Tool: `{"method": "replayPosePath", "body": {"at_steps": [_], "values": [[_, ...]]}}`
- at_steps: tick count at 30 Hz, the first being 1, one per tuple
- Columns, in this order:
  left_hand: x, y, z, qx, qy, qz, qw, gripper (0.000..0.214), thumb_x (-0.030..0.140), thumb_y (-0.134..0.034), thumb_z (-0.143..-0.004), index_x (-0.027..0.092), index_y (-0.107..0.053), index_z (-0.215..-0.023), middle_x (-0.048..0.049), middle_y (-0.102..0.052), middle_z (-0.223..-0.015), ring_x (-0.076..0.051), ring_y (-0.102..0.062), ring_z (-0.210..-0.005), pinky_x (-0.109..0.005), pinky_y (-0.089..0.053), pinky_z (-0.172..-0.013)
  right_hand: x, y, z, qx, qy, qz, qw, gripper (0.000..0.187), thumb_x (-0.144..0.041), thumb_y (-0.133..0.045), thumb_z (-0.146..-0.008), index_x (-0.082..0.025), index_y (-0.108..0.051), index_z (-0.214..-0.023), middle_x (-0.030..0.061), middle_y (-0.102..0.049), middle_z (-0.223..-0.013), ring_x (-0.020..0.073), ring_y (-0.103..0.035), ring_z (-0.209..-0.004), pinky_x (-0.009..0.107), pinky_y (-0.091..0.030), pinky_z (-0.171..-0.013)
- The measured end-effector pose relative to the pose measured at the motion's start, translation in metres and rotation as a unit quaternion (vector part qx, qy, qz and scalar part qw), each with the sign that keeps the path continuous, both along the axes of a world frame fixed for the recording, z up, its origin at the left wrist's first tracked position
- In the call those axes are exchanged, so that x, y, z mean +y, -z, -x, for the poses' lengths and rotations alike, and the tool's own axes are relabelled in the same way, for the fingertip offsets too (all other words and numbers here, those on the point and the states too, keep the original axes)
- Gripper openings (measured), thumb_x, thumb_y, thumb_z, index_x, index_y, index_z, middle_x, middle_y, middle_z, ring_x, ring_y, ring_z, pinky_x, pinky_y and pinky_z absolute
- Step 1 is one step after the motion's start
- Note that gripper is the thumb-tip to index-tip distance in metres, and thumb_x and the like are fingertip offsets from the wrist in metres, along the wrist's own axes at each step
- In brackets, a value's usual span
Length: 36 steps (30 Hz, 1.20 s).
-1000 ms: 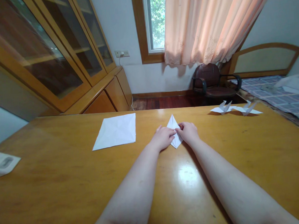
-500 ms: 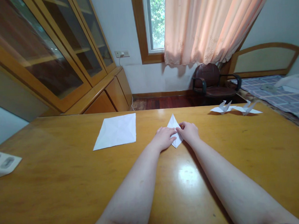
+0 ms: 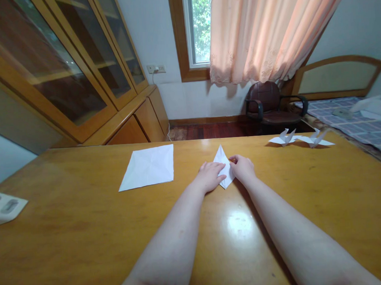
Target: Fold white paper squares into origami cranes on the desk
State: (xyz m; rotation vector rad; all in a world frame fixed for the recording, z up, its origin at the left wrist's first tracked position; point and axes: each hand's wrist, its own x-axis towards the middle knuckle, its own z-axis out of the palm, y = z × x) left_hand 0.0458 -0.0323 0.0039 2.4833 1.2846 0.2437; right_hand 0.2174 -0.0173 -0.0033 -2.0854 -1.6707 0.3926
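A white folded paper, shaped like a narrow diamond with a crease line down its middle, lies on the wooden table. My left hand rests on its left side, fingers stretched flat across the paper and thumb apart near the lower half. At the paper's right corner, my right hand has its thumb and forefinger closed on the edge. Further left lies a flat square sheet of white paper with faint creases. Two folded paper cranes stand at the far right of the table.
The wooden table spans the view. A white power strip sits at its left edge. Beyond are a glass-door cabinet, a brown armchair and a bed with a checked cover. A pink curtain hangs by the window.
My right thumb and fingers have shifted slightly right, from over the paper to its right edge. My left hand stays pressed on the paper, almost unmoved.
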Motion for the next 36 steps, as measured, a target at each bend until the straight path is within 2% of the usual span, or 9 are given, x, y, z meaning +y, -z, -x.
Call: {"method": "replayPosePath", "body": {"at_steps": [6, 11, 16, 20, 27, 29, 31, 33, 36], "values": [[-0.001, 0.001, -0.002, 0.015, 0.01, -0.002, 1.0, 0.053, 0.049, -0.039, -0.09, 0.027, -0.038, -0.139, -0.0053, -0.04, -0.144, -0.024, -0.031, -0.132, -0.052, -0.014, -0.113, 0.001, 0.001, 0.0, -0.007, 0.003, 0.0, 1.0, 0.029, -0.021, -0.052, -0.076, -0.023, -0.069, -0.1, 0.0057, -0.07, -0.091, 0.0215, -0.061, -0.09, 0.031, -0.042, -0.081], [-0.001, -0.003, -0.001, 0.021, -0.01, -0.018, 1.0, 0.047, 0.047, -0.039, -0.09, 0.027, -0.046, -0.133, -0.0054, -0.045, -0.14, -0.026, -0.036, -0.129, -0.053, -0.019, -0.111, -0.001, -0.002, 0.0, -0.004, 0.001, -0.002, 1.0, 0.03, -0.019, -0.05, -0.075, -0.024, -0.07, -0.097, 0.005, -0.07, -0.089, 0.0209, -0.061, -0.087, 0.031, -0.042, -0.079], [0.001, -0.008, 0.001, 0.017, -0.026, -0.043, 0.999, 0.039, 0.044, -0.041, -0.09, 0.028, -0.057, -0.121, -0.0032, -0.055, -0.13, -0.022, -0.046, -0.12, -0.041, -0.03, -0.107, -0.002, -0.004, 0.001, 0.003, -0.004, -0.001, 1.0, 0.028, -0.019, -0.05, -0.073, -0.028, -0.074, -0.086, 0.0026, -0.071, -0.086, 0.0196, -0.061, -0.084, 0.03, -0.042, -0.078], [0.002, -0.006, 0.002, 0.029, -0.069, -0.073, 0.995, 0.033, 0.042, -0.042, -0.09, 0.028, -0.065, -0.109, -0.0025, -0.059, -0.124, -0.023, -0.051, -0.112, -0.039, -0.038, -0.099, -0.002, -0.004, 0.001, -0.002, -0.008, -0.003, 1.0, 0.028, -0.02, -0.05, -0.073, -0.029, -0.074, -0.083, 0.0014, -0.071, -0.084, 0.0192, -0.06, -0.083, 0.03, -0.042, -0.076], [0.007, -0.004, 0.007, 0.034, -0.181, -0.085, 0.979, 0.039, 0.039, -0.035, -0.092, 0.024, -0.072, -0.093, -0.0053, -0.067, -0.105, -0.023, -0.057, -0.101, -0.039, -0.041, -0.093, -0.003, -0.003, 0.001, -0.001, -0.019, -0.007, 1.0, 0.028, -0.02, -0.05, -0.074, -0.029, -0.074, -0.084, 0.0009, -0.07, -0.083, 0.0194, -0.059, -0.086, 0.031, -0.04, -0.08], [0.008, -0.004, 0.008, 0.029, -0.198, -0.079, 0.977, 0.034, 0.039, -0.04, -0.09, 0.024, -0.07, -0.098, -0.006, -0.067, -0.104, -0.023, -0.057, -0.101, -0.038, -0.041, -0.093, -0.003, -0.001, 0.002, -0.008, -0.027, -0.012, 1.0, 0.027, -0.02, -0.05, -0.074, -0.028, -0.074, -0.084, 0.0014, -0.069, -0.087, 0.0201, -0.058, -0.089, 0.032, -0.039, -0.083], [0.008, -0.003, 0.008, 0.008, -0.192, -0.078, 0.978, 0.035, 0.039, -0.046, -0.087, 0.025, -0.062, -0.114, -0.0062, -0.064, -0.114, -0.023, -0.055, -0.107, -0.039, -0.04, -0.097, -0.003, 0.0, 0.003, -0.014, -0.042, -0.026, 0.999, 0.024, -0.022, -0.051, -0.075, -0.027, -0.073, -0.085, 0.003, -0.068, -0.093, 0.0209, -0.056, -0.094, 0.033, -0.038, -0.087], [0.008, -0.001, 0.006, -0.013, -0.165, -0.076, 0.983, 0.044, 0.041, -0.048, -0.087, 0.024, -0.052, -0.127, -0.0067, -0.057, -0.128, -0.024, -0.05, -0.116, -0.04, -0.035, -0.103, -0.003, 0.001, 0.005, -0.014, -0.069, -0.042, 0.997, 0.022, -0.024, -0.053, -0.076, -0.026, -0.073, -0.086, 0.0046, -0.067, -0.098, 0.0212, -0.055, -0.098, 0.033, -0.037, -0.089], [0.008, 0.004, 0.005, -0.01, -0.122, -0.061, 0.991, 0.046, 0.044, -0.045, -0.088, 0.024, -0.048, -0.13, -0.0063, -0.049, -0.138, -0.024, -0.043, -0.126, -0.045, -0.025, -0.11, -0.002, 0.002, 0.006, 0.003, -0.122, -0.046, 0.991, 0.02, -0.026, -0.055, -0.077, -0.023, -0.072, -0.087, 0.0047, -0.068, -0.095, 0.0193, -0.056, -0.094, 0.031, -0.038, -0.087]]}}
